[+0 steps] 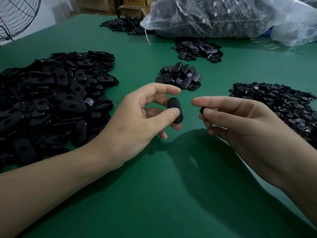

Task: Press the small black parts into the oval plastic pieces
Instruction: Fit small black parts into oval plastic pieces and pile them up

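Head view, the only one we have. Landmark: the small heap of glossy black oval shells [179, 76] mid-way across the green table mat [154, 194].

Just nearer us than that heap, the left hand [137, 117] pinches one black oval plastic piece [175, 109], thumb on its near face, fingers behind, index lifted clear. To the right of it, also nearer than the heap, the right hand [240, 121] pinches a small black round part [202, 109] betw. thumb & curled fingers, index straight out. The part is mostly hidden. Piece & part are apart, both held off the mat.

Left of the heap is a big pile of black oval pieces [51, 100], right of it a pile of small black parts [277, 103], beyond it a clear plastic bag [223, 14].

Handling, as we judge it: both are light, stiff moulded plastic, smooth so prob. a bit slippery, not fragile. Best to hold the oval by its long edges w/ the recess left free, & the small part by its rim so it seats flat. We can't tell which face has the recess.
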